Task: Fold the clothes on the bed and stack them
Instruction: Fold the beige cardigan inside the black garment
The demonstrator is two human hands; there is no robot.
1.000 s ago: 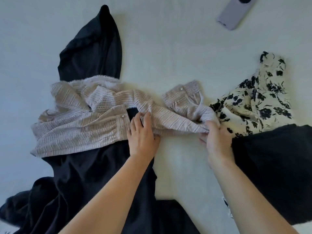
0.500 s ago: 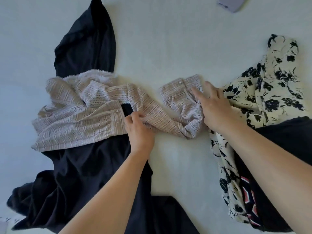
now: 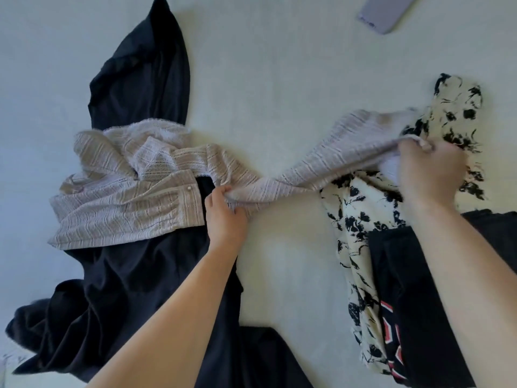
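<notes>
On the pale bed sheet [image 3: 265,79]: one beige knit cardigan [image 3: 126,203], crumpled at the left over a long black garment [image 3: 134,275], one sleeve [image 3: 321,161] stretched out to the right. Left hand [image 3: 223,217]: clenched on the sleeve near its base. Right hand [image 3: 428,169]: grasping the sleeve's far end, raised over a cream blouse with black flowers [image 3: 355,225]. Beside the blouse, under the right forearm: a dark garment [image 3: 419,317] with a red-and-white print, partly covered, lettering not readable. Top right edge: a lilac phone [image 3: 386,12], well apart from the clothes, no brand mark legible.
</notes>
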